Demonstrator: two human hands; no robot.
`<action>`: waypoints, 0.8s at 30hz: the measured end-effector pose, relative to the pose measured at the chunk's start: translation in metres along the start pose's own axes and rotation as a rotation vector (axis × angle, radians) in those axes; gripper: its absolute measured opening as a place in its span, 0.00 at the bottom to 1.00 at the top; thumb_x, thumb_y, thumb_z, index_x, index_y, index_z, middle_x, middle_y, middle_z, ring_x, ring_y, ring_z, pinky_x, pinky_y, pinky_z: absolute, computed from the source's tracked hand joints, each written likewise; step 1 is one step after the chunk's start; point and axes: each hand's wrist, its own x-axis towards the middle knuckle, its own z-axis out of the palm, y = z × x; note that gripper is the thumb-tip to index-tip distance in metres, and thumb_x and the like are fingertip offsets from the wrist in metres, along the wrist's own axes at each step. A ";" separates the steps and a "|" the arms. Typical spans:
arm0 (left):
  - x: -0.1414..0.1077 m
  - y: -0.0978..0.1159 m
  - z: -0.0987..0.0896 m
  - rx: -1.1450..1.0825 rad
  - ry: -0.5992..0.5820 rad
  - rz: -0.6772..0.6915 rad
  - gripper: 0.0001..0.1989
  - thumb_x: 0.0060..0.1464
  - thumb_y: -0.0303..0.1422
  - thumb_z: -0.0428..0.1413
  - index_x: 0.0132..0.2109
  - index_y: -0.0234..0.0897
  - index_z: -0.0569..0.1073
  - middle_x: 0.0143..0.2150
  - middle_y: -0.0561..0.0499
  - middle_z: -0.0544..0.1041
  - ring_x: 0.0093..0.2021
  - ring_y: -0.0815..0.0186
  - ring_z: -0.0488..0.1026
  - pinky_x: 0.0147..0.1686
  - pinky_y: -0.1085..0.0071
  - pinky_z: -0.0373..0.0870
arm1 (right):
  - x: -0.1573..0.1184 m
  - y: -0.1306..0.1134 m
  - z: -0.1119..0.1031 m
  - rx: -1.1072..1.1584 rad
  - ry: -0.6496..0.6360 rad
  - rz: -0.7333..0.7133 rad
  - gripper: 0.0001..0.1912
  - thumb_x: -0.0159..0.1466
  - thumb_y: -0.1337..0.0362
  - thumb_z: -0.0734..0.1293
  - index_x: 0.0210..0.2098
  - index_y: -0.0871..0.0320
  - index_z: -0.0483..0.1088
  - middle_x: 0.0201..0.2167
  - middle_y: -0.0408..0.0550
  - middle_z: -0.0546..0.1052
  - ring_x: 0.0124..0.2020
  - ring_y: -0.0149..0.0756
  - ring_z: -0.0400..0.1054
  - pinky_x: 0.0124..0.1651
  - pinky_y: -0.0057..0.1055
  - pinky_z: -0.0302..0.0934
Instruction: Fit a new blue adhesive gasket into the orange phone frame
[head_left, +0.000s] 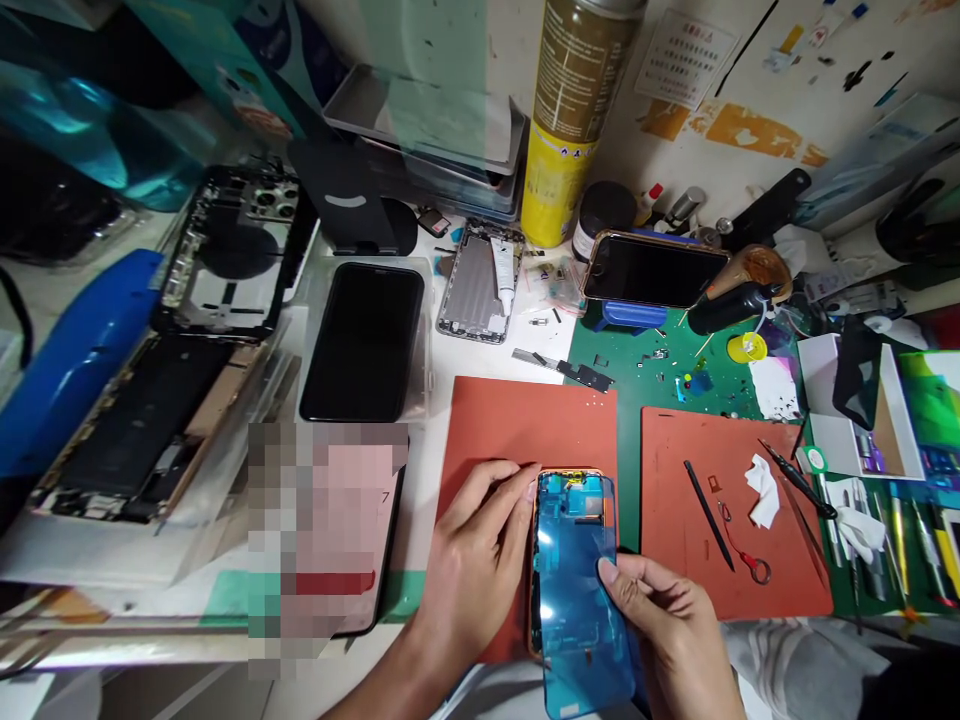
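A translucent blue film (pixel 577 620) lies over an opened phone frame (pixel 533 560) with an orange rim, on the near part of a red-brown mat (pixel 532 415). The film sits askew, its lower end jutting past the frame toward me. My left hand (pixel 480 545) is closed at the frame's upper left corner, fingertips together on its edge. On the right side, my right hand (pixel 671 625) pinches the film's edge between thumb and bent fingers. Parts inside the frame show faintly through the blue.
Left are a dark-screened phone (pixel 364 340), an opened phone (pixel 142 420) and a partly blurred pink-screened device (pixel 352 530). Behind stand a yellow spray can (pixel 570 130) and a propped phone (pixel 652 270). A second red-brown mat (pixel 675 470) holds a black stick (pixel 709 515) and tweezers (pixel 802 515).
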 end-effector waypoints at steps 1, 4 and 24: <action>0.000 0.000 0.000 0.001 0.001 0.003 0.15 0.73 0.27 0.53 0.58 0.43 0.81 0.47 0.50 0.81 0.46 0.67 0.83 0.48 0.74 0.81 | 0.000 0.000 0.000 0.003 0.001 0.003 0.24 0.54 0.45 0.84 0.38 0.59 0.87 0.29 0.54 0.85 0.28 0.46 0.79 0.32 0.36 0.71; -0.001 -0.001 0.000 0.010 0.002 0.000 0.15 0.73 0.27 0.53 0.58 0.42 0.81 0.47 0.49 0.81 0.46 0.67 0.83 0.49 0.74 0.81 | -0.001 -0.003 0.002 0.012 -0.005 0.015 0.23 0.54 0.46 0.85 0.39 0.58 0.88 0.30 0.54 0.86 0.28 0.45 0.79 0.32 0.36 0.71; 0.000 -0.002 0.000 0.054 0.016 0.042 0.12 0.72 0.24 0.55 0.55 0.38 0.81 0.47 0.51 0.80 0.46 0.70 0.82 0.50 0.78 0.78 | -0.004 -0.010 0.010 0.037 0.019 0.051 0.24 0.54 0.48 0.86 0.40 0.60 0.87 0.30 0.52 0.85 0.29 0.41 0.78 0.34 0.34 0.75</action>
